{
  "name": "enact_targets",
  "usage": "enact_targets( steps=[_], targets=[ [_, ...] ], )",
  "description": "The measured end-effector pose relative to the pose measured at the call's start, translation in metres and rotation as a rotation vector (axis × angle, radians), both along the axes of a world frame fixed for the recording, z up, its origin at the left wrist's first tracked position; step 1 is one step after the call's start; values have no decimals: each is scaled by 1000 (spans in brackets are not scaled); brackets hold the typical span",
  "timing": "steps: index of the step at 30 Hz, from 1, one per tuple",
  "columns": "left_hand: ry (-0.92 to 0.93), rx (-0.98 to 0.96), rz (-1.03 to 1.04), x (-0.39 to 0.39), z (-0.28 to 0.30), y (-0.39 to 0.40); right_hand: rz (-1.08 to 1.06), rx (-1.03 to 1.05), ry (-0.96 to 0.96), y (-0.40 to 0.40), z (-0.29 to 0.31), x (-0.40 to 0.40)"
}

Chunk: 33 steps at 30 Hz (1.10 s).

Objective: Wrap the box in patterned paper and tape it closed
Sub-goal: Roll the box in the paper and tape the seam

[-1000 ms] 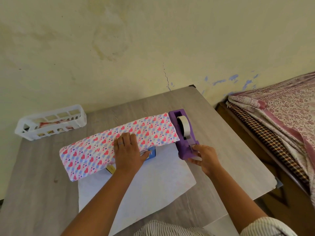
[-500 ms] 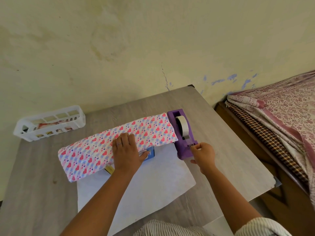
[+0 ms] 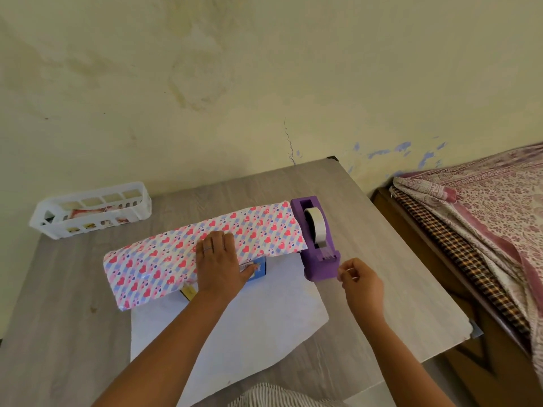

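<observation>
Filling most of the lower view, a grey wood-grain surface [image 3: 382, 259] stands against a stained yellowish wall [image 3: 264, 69], with a bed [image 3: 484, 230] under layered patterned covers just off its right edge. A large sheet of patterned paper [image 3: 188, 254] lies across the middle of the surface: its near part lies flat with the plain white side up, while its far part is folded over toward the person, showing pink and red hearts on pale stripes. Under that folded flap sits the box [image 3: 260, 267], of which only a blue corner and a small yellow-and-dark patch at the flap's near edge show. A white slotted plastic basket [image 3: 94, 212] rests near the far left corner, well apart from the paper. A purple tape dispenser [image 3: 316, 245] holding a roll of pale tape [image 3: 316, 227] stands touching the right end of the folded flap. The left hand [image 3: 220, 265] lies palm down on the flap over the box, fingers straight and together, a ring on one, thumb out toward the blue corner. The right hand [image 3: 361, 286] hovers just beside the dispenser's near end, fingers curled, thumb and forefinger pinched together; a strip of clear tape seems to stretch from the cutter to them, though it is too faint to be sure
</observation>
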State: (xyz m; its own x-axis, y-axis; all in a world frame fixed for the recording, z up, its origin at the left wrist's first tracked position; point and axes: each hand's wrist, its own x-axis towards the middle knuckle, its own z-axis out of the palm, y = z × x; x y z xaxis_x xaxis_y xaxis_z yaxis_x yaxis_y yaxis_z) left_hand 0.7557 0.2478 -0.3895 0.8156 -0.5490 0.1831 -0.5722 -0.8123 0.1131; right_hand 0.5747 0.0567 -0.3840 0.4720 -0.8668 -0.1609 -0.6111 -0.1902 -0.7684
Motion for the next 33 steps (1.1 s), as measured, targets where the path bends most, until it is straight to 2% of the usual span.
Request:
enact_targets(
  steps=[5, 7, 10, 13, 18, 24, 29, 33],
  targets=[
    [145, -28, -41, 4, 22, 5, 132, -100, -121, 17, 31, 12],
    [223, -70, -62, 9, 32, 14, 246, -116, -166, 25, 44, 19],
    [234, -69, -47, 11, 45, 36, 350, -92, -221, 41, 58, 28],
    [212, -113, 19, 12, 51, 62, 362, 1, -293, 59, 64, 38],
    [267, -153, 9, 9, 48, 91, 347, 165, -360, 85, 71, 53],
    [325, -143, -76, 7, 43, 104, 409, 364, -351, 120, 65, 71],
    [365, -118, -126, 17, 39, 113, 328, 612, -356, 155, 43, 83],
    [376, -161, -115, 18, 35, 115, 282, 689, -343, 180, 25, 94]
  ],
)
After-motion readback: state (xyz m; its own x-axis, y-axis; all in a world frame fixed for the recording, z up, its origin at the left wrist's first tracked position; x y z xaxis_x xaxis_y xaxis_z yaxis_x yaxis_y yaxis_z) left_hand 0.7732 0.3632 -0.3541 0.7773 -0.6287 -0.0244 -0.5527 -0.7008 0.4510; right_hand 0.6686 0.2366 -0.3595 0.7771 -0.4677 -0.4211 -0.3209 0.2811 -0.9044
